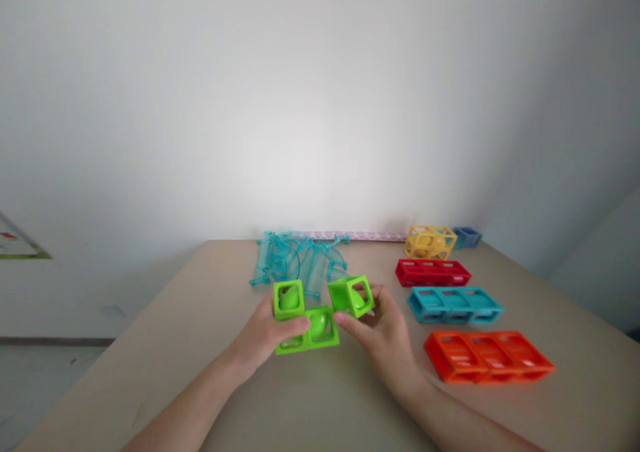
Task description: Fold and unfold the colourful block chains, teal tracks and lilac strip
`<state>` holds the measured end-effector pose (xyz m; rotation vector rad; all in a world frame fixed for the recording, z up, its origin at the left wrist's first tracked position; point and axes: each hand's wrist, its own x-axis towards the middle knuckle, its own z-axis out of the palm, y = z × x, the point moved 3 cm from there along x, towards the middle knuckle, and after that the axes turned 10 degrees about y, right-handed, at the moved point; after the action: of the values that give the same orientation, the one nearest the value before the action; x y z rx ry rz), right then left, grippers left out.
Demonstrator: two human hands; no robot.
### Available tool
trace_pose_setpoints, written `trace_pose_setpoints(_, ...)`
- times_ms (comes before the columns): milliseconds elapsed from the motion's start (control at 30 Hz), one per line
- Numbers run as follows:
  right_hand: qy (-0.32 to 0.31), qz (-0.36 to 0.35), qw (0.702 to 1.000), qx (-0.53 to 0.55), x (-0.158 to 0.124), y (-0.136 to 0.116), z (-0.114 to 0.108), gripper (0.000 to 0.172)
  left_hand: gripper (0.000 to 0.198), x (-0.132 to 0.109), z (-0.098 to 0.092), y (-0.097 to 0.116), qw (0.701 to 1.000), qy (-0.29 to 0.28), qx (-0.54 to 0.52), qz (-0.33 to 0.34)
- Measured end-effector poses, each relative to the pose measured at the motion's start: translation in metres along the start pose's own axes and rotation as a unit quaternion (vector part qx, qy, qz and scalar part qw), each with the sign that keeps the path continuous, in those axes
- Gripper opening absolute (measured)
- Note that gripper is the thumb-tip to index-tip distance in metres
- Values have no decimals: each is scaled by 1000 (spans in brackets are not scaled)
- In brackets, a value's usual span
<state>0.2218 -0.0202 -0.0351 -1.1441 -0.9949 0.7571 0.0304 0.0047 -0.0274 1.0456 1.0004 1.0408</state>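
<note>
My left hand [263, 339] grips an L-shaped piece of joined green cubes [324, 327], its thumb lying across the front. One cube of this piece stands up at the left, and the frames have rounded green shapes inside. A separate green cube [351, 297] is pinched in my right hand [383, 325], tilted, just above and to the right of the L-shaped piece. Whether the two green pieces touch at the corner is hard to tell. Both are held above the table.
Clear teal track parts [300, 259] lie in a pile behind my hands. Down the right side are a yellow block [430, 242], a blue block [468, 237], a red row [433, 273], a teal row [455, 305] and an orange row [489, 357] on the table [165, 345].
</note>
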Motion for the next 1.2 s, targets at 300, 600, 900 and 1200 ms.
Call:
trace_pose_setpoints(300,-113,-38,993,-6,-6,-6,6,39,59,-6,9,-4,996,-88,8,-16)
trace_pose_setpoints(600,-122,-83,989,-20,-13,-9,6,23,58,-6,8,-2,997,-77,27,0)
trace_pose_setpoints(900,-173,-82,980,-49,-11,-8,9,11,53,-3,7,-2,994,-89,46,42)
trace_pose_setpoints(1200,-164,-69,983,-41,-13,-6,10,12,56,-1,1,2,988,-33,116,98)
